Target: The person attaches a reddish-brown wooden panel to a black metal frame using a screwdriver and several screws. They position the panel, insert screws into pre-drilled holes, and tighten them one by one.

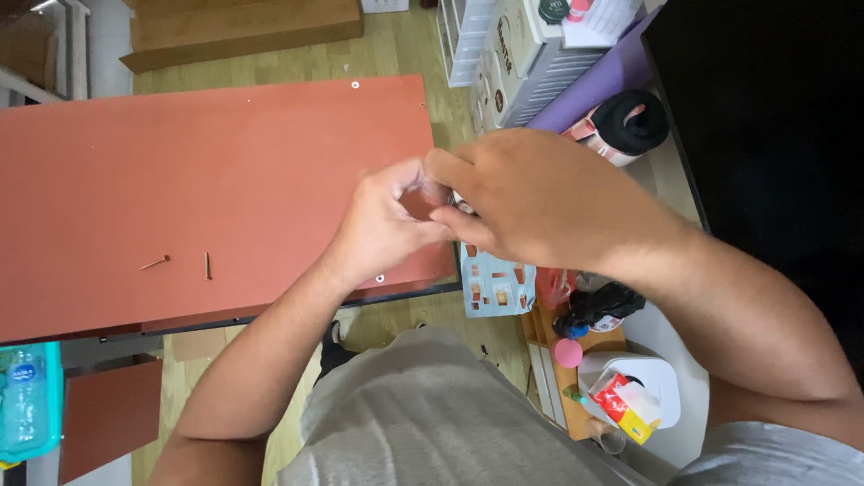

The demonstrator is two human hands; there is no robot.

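Note:
My left hand (382, 220) and my right hand (531, 193) meet above the right end of a reddish-brown board (180, 171). Their fingertips pinch together around something small and pale between them; I cannot tell what it is. Two loose screws (155, 263) (208, 265) lie on the board to the left, well apart from both hands. Small round fittings (355, 85) (380, 279) sit near the board's right corners.
A wooden plank (243, 27) lies on the floor beyond the board. A rolled purple mat (585, 85), white boxes (531, 45) and a black roll (630, 121) crowd the right. A light blue perforated basket (495, 283) and clutter sit below my right hand. A water bottle (27, 396) stands at the lower left.

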